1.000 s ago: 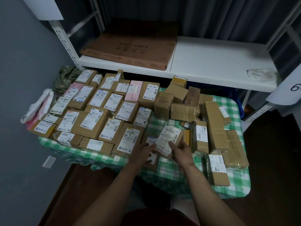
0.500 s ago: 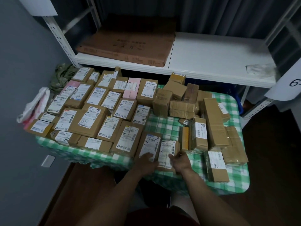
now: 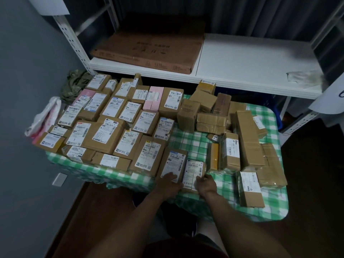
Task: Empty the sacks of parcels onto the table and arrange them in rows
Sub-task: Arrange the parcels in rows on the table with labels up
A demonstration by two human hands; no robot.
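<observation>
Now arranging step being worked: tabletop [image 3: 193, 144] carrying all parcels. Sorted rows [image 3: 104, 131] filling left half, labels facing up; unsorted heap [image 3: 247, 138] lying jumbled at right. Labelled parcel [image 3: 174, 162] and small parcel [image 3: 193, 170] sitting side by side, touching, at near edge, extending front row. Left hand [image 3: 170, 180] pressing on labelled parcel, fingers laid flat. Right hand [image 3: 206, 183] pinching small parcel's near end, fingers probably curled, view being dim. Next move calling for squaring pair against row, then reaching into heap.
</observation>
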